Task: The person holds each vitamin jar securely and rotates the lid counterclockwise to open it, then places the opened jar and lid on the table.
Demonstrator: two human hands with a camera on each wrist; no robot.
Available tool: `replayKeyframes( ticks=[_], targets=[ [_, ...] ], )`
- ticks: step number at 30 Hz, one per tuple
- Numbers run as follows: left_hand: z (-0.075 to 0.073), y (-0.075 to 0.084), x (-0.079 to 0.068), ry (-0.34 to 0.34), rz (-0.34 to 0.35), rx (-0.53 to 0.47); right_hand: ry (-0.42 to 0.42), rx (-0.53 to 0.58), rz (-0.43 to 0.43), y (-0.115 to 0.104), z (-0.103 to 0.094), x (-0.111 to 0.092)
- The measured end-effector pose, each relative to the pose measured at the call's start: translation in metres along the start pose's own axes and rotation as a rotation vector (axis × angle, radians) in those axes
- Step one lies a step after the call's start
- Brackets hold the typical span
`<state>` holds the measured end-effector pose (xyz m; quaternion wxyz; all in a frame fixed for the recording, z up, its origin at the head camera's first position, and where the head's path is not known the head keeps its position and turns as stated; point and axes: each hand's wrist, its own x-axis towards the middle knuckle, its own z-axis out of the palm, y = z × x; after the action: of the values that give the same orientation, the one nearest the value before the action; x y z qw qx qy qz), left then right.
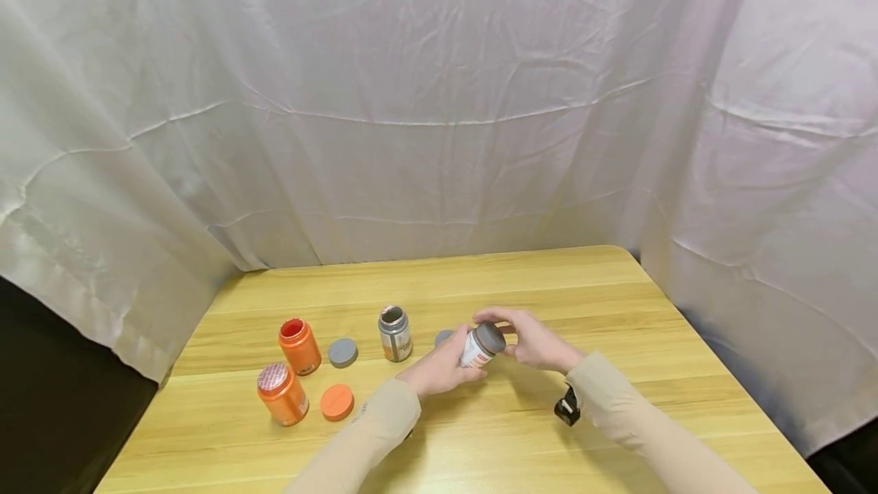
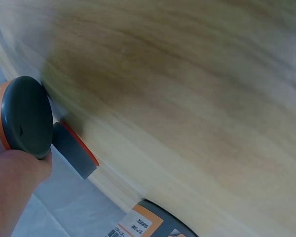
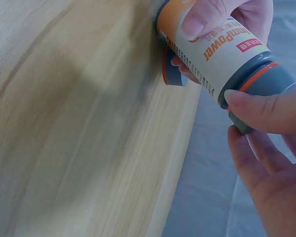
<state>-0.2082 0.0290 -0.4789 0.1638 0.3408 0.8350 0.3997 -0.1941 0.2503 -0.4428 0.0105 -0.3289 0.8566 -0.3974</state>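
My left hand (image 1: 439,368) grips a grey bottle with a white and orange label (image 3: 222,49) around its body, holding it tilted above the table. At its upper end sits a grey cap (image 1: 490,337). My right hand (image 1: 538,341) pinches this cap between thumb and fingers. In the right wrist view, an orange ring shows along the cap's edge by the bottle neck. The bottle's dark round base (image 2: 29,116) faces the left wrist camera. Behind my left hand, a loose grey cap (image 1: 443,337) lies on the table, partly hidden in the head view.
An open grey bottle (image 1: 395,338) stands left of my hands. Farther left are an open orange bottle (image 1: 300,349) and an orange bottle with a foil-like top (image 1: 283,396). Another grey cap (image 1: 342,352) and an orange cap (image 1: 337,402) lie beside them on the wooden table (image 1: 549,280).
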Motion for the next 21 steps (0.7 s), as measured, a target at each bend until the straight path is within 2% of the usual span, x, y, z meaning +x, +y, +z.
replayKeyframes(
  ticks=[6,10,15,21],
  targets=[
    [-0.0010,-0.0004,0.0011,0.005,0.009,0.022,-0.022,-0.003,0.020,0.0024,-0.0028,-0.0017],
    [-0.0007,-0.0011,0.0017,0.008,0.012,0.033,-0.038,0.043,0.097,0.0033,-0.0049,-0.0041],
    [0.0005,0.0002,0.0003,-0.011,0.000,0.009,-0.007,0.143,0.261,0.0015,-0.0063,-0.0054],
    [0.0013,0.0009,-0.0001,-0.012,0.013,0.026,0.034,0.230,0.475,-0.0039,-0.0072,-0.0018]
  ],
)
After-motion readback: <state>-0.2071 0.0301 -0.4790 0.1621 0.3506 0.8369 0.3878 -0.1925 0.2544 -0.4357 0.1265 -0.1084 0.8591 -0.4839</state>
